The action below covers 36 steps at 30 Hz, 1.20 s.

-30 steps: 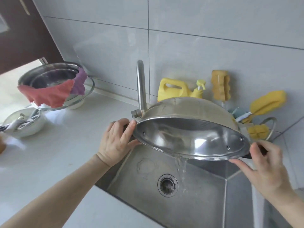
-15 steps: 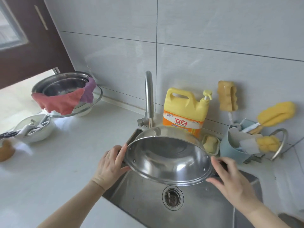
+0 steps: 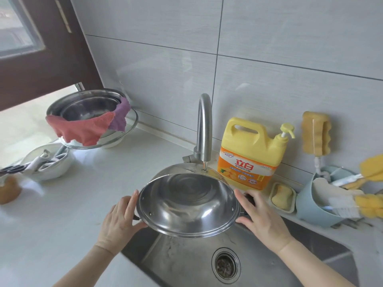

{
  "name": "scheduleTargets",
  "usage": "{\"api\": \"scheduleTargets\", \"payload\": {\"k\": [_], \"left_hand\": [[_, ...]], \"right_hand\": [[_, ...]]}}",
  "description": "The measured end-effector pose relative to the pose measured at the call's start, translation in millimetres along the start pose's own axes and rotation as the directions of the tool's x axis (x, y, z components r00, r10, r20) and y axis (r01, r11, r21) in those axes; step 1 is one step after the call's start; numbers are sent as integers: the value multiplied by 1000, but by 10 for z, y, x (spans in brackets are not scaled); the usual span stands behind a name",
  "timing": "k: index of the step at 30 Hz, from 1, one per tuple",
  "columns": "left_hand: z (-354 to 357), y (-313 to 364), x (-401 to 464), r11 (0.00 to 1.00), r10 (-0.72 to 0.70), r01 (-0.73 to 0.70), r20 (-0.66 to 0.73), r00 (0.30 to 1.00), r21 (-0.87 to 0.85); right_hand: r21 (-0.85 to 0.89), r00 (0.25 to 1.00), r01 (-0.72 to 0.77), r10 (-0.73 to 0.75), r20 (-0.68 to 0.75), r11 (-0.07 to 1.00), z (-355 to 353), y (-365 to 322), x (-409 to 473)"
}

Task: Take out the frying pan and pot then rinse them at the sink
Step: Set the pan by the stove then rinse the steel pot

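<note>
Steel pot [image 3: 187,204] tilted mouth-forward between both grips over sink [image 3: 186,264]; left hand [image 3: 119,221], right hand [image 3: 262,218] each curled on side handle, tap [image 3: 204,129] just behind.

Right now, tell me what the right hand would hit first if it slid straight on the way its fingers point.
The right hand points up-left, fingers already against the tilted round steel pot. Past that rim, likely the curved steel tap, though depth is unclear.

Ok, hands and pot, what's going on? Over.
Left hand and right hand grip pot handles. Pot tilted over sink, under faucet. Nothing blocking.
</note>
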State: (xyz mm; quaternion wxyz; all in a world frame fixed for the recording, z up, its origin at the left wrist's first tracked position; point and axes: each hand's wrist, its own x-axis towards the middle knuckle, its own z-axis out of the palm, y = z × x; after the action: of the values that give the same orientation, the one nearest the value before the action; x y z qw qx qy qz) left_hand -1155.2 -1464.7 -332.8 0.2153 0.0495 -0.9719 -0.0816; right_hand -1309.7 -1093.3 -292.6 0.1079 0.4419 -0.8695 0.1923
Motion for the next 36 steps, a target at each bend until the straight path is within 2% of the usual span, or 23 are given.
{"api": "scheduleTargets", "payload": {"k": [7, 11, 17, 21, 26, 30, 36], "left_hand": [[-1, -168, 65, 1000, 2, -2, -13, 1000, 11], [89, 29, 247, 997, 72, -72, -34, 997, 3], [247, 454, 555, 975, 222, -223, -54, 974, -16], [365, 633, 609, 954, 293, -297, -86, 952, -38], [317, 526, 502, 961, 263, -268, -79, 961, -62], [159, 272, 340, 978, 205, -207, -59, 977, -35], [-103, -52, 114, 986, 167, -166, -74, 983, 21]], "right_hand": [[-30, 1000, -4, 4, 13, 1000, 8, -44, 156], [-45, 998, -57, 56, -18, 997, -163, 45, -40], [-42, 960, -277, 278, 28, 960, -413, 179, -488], [-119, 964, -265, 259, -61, 957, -554, 229, -695], [-44, 931, -359, 361, 54, 932, -541, 113, -601], [-66, 966, -253, 255, 34, 965, -355, 47, -431], [22, 991, -127, 125, 55, 992, -129, -140, -119]]}}
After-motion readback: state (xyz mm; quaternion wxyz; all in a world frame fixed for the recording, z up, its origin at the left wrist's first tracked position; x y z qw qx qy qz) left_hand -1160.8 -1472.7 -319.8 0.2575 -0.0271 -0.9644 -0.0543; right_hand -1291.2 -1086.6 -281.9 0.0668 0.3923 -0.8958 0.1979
